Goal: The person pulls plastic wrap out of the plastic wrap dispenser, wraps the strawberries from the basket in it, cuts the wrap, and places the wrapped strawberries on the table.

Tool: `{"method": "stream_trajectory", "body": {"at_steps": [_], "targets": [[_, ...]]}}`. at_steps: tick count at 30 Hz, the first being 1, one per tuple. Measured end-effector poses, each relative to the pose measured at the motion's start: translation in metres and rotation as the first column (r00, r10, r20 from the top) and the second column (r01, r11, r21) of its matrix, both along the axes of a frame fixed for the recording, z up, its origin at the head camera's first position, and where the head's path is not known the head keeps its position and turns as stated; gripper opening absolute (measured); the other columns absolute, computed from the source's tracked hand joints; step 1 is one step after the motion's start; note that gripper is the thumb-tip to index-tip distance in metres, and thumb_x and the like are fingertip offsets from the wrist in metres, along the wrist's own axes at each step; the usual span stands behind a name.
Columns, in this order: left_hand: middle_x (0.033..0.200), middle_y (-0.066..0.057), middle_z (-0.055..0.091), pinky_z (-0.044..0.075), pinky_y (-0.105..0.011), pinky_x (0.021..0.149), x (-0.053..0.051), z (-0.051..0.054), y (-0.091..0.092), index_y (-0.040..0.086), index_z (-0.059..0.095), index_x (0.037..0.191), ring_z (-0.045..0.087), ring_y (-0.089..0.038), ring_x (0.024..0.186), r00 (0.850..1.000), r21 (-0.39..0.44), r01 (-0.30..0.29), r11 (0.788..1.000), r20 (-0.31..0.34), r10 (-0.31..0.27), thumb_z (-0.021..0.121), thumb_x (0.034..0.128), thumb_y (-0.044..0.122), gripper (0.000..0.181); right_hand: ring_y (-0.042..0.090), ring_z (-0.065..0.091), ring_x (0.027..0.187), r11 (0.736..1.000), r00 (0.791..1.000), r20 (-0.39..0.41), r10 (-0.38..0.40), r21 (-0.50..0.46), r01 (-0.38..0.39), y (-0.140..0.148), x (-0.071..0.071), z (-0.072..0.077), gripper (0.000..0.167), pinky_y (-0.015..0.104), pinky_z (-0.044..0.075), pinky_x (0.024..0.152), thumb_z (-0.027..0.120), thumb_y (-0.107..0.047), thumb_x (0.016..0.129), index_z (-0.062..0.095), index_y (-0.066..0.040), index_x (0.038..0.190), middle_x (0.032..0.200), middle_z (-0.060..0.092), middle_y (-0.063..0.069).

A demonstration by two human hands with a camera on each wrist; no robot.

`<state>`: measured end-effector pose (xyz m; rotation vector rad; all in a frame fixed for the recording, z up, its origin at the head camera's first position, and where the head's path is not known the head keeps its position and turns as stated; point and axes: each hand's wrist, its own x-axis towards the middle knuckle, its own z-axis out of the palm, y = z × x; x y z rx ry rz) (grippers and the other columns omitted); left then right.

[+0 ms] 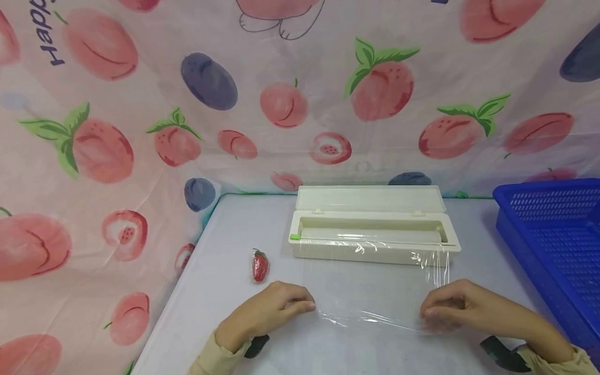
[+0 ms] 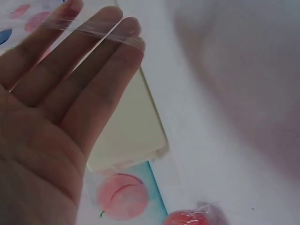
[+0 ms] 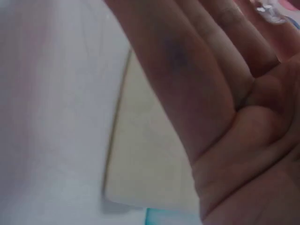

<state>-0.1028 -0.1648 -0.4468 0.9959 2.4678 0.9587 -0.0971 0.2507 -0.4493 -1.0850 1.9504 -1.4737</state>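
Observation:
A sheet of clear cling film (image 1: 370,317) stretches from a cream dispenser box (image 1: 356,252) toward the person. My left hand (image 1: 269,310) pinches the sheet's near left corner between thumb and fingers. In the left wrist view, film crosses the fingertips (image 2: 133,43) of that hand. At the near right corner, my right hand (image 1: 461,307) grips bunched film with its fingers bent. Both hands are just in front of the box, whose lid (image 1: 370,199) is raised at the back. A white film roll (image 1: 370,234) lies inside.
Left of the box lies a small red fruit or pepper (image 1: 260,266) with a green stem, wrapped in clear film. A blue plastic basket (image 1: 529,245) stands at the right edge. Behind the white table (image 1: 225,307) hangs a fruit-print cloth (image 1: 281,62).

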Motion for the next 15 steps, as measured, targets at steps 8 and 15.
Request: {"method": "stream_trajectory", "body": {"at_steps": [8, 15], "targets": [[0.102, 0.018, 0.069, 0.052, -0.024, 0.094, 0.002, -0.010, 0.001, 0.020, 0.072, 0.107, 0.062, 0.003, 0.099, 0.998, -0.080, 0.001, 0.997, -0.064, -0.006, 0.061, 0.0940, 0.053, 0.037, 0.004, 0.068, 0.088, 0.995, 0.990, 0.134, -0.048, 0.098, 0.035, 0.002, 0.002, -0.011, 0.016, 0.028, 0.059, 0.069, 0.060, -0.003, 0.097, 0.069, -0.002, 0.110, 0.099, 0.074, 0.001], [0.106, 0.014, 0.070, 0.050, -0.023, 0.095, 0.004, -0.018, -0.003, 0.019, 0.071, 0.109, 0.062, 0.001, 0.101, 0.991, -0.081, 0.003, 0.997, -0.130, -0.014, 0.073, 0.0831, 0.057, 0.046, 0.010, 0.071, 0.093, 0.997, 0.982, 0.188, -0.032, 0.078, 0.017, 0.002, 0.002, -0.020, 0.017, 0.028, 0.060, 0.073, 0.062, -0.003, 0.096, 0.067, 0.002, 0.112, 0.101, 0.075, 0.009]]}}
